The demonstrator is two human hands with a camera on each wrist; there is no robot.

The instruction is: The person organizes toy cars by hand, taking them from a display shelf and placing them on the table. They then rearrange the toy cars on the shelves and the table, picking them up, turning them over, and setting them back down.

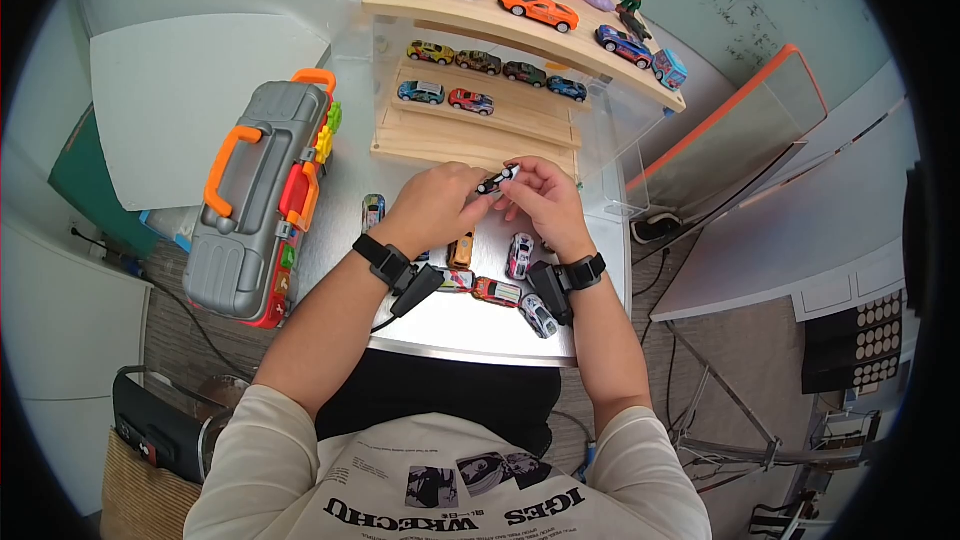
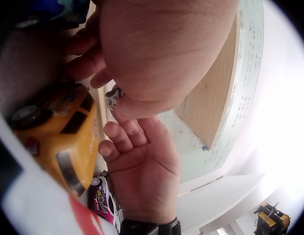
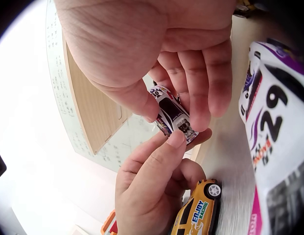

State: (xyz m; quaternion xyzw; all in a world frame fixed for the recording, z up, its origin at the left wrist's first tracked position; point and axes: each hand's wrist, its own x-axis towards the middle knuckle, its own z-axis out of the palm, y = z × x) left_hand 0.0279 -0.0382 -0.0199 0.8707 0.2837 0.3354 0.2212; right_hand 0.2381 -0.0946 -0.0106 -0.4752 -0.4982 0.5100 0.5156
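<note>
Both hands hold one small white-and-black toy car (image 1: 497,180) above the table, in front of the shelf. My left hand (image 1: 435,205) pinches one end, its thumb on the car's body in the right wrist view. The right hand (image 1: 548,205) grips the other end between thumb and fingers (image 3: 195,78). In the left wrist view the car (image 2: 113,99) is mostly hidden behind the left hand. Below the hands lie an orange-yellow toy car (image 1: 461,250), a white-and-pink one (image 1: 520,255), a red one (image 1: 497,291) and a white one (image 1: 539,316).
A wooden shelf (image 1: 480,148) with toy cars on its tiers and dolls on top stands behind the hands. On the left is a grey toolbox-like case (image 1: 250,200) with orange handles. A green-patterned car (image 1: 373,210) lies beside the left hand.
</note>
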